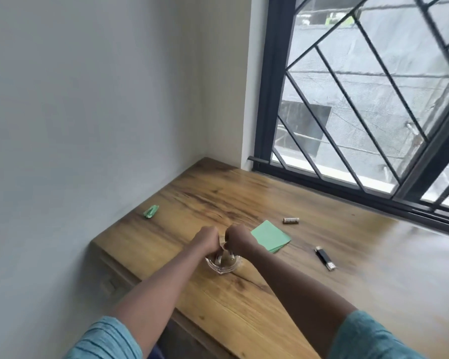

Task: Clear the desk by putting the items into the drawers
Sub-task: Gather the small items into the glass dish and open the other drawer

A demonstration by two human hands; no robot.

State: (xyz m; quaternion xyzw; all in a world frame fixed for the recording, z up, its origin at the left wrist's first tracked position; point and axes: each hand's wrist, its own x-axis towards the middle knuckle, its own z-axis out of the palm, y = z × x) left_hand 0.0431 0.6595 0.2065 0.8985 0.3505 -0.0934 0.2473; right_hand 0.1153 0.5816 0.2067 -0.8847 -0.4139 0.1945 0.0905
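- Hands: my left hand [208,238] and my right hand [237,238] are side by side, just above a small glass dish [222,269] near the left edge of the desk [244,312]
- My right fingers pinch a small pale thing [222,240] between my hands
- My left fingers curl away from me, and I cannot tell if they hold it too
- Green paper squares [270,239] lie just right of my hands
- A battery [290,220] lies behind them, towards the window [373,99]
- A black USB stick [325,257] lies further right
- A little green thing [151,211] sits at the left edge
- A drawer front [109,282] shows below that edge
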